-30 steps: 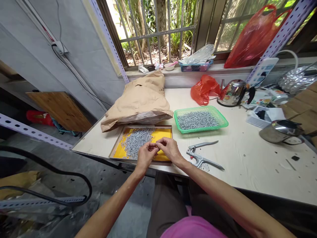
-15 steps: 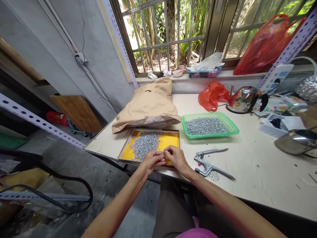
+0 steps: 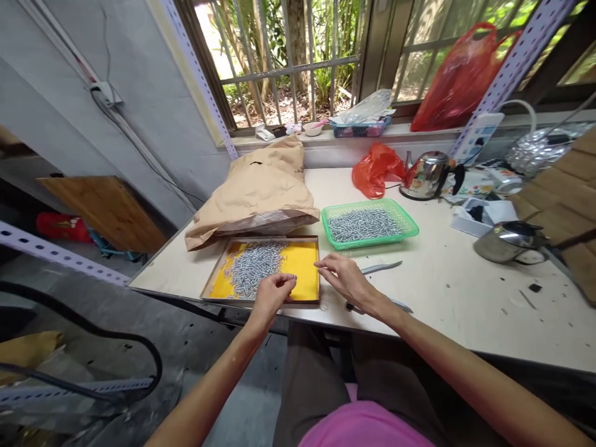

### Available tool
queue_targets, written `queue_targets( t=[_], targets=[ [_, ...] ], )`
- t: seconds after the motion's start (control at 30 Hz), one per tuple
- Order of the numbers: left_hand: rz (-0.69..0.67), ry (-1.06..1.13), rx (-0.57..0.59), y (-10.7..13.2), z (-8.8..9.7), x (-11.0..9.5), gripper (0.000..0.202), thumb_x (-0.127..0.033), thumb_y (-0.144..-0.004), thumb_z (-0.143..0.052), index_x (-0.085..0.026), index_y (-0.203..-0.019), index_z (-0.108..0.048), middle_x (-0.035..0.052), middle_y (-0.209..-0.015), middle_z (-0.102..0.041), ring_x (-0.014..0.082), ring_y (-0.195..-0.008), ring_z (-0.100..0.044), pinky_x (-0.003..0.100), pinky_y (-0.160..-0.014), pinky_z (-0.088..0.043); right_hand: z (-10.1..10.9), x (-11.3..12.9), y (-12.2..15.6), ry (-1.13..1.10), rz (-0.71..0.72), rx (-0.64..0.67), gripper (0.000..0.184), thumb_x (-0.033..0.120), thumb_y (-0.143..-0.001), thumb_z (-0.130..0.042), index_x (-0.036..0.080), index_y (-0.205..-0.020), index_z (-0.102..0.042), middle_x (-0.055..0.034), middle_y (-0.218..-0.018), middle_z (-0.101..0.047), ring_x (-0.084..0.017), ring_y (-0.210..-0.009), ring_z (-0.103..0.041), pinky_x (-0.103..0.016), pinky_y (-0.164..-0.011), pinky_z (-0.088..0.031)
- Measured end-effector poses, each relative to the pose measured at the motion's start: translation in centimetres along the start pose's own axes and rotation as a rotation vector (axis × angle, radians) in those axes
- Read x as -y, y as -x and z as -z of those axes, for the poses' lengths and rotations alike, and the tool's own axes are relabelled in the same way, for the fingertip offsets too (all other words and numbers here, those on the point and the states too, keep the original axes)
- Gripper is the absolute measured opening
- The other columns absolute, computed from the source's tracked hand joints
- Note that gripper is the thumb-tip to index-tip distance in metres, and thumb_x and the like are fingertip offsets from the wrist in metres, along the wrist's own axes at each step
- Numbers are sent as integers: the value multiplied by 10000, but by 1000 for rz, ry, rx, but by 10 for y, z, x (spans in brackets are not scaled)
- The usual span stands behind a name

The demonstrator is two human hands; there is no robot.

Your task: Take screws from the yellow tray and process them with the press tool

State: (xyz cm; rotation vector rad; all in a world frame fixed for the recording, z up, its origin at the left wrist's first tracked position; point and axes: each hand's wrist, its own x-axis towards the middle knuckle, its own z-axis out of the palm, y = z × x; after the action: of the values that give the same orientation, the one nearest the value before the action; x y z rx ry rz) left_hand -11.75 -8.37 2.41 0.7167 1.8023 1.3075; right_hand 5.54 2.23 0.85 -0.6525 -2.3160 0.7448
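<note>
My left hand [image 3: 272, 293] hovers over the near edge of a yellow-lined tray [image 3: 307, 264] and pinches a small silver screw at its fingertips. A heap of silver screws [image 3: 254, 264] fills the tray's left half. My right hand [image 3: 347, 280] lies to the right of the tray, fingers stretched out towards its right rim, holding nothing. It covers part of a metal hand plier [image 3: 379, 269] on the table. A green plastic basket [image 3: 412, 222] with more screws stands behind the right hand.
A brown paper sack [image 3: 258, 189] lies behind the tray. Red plastic bag [image 3: 375, 171], steel kettle [image 3: 426, 175], a metal pot [image 3: 505, 241] and cardboard [image 3: 565, 195] crowd the back right. The table's near edge [image 3: 419, 338] runs close to my lap.
My hands were together over the tray's near edge, both pinching a screw. They have parted: the left keeps the screw, the right has opened and moved right over the plier.
</note>
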Motion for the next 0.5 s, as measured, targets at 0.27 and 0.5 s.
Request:
queue_targets(
  t=[0.27, 0.5],
  targets=[
    [65, -64, 338, 6, -70, -4, 262, -296, -599, -699, -104, -769, -648, -2, -650, -593, 76, -501, -498, 207, -478, -444, 68, -34, 100, 440, -335, 301, 181, 193, -942, -476, 170, -1028, -634, -74, -976, -569, -156, -821, -584, -252, -743, -456],
    [108, -134, 422, -3, -111, 1, 247, -311, -595, -695, -116, -722, -612, -30, -533, -542, 73, -435, -459, 205, -458, -378, 66, -47, 114, 554, -379, 323, 229, 149, -964, -415, 188, -949, -640, -53, -908, -575, -167, -854, -560, -253, -711, -397]
  ],
)
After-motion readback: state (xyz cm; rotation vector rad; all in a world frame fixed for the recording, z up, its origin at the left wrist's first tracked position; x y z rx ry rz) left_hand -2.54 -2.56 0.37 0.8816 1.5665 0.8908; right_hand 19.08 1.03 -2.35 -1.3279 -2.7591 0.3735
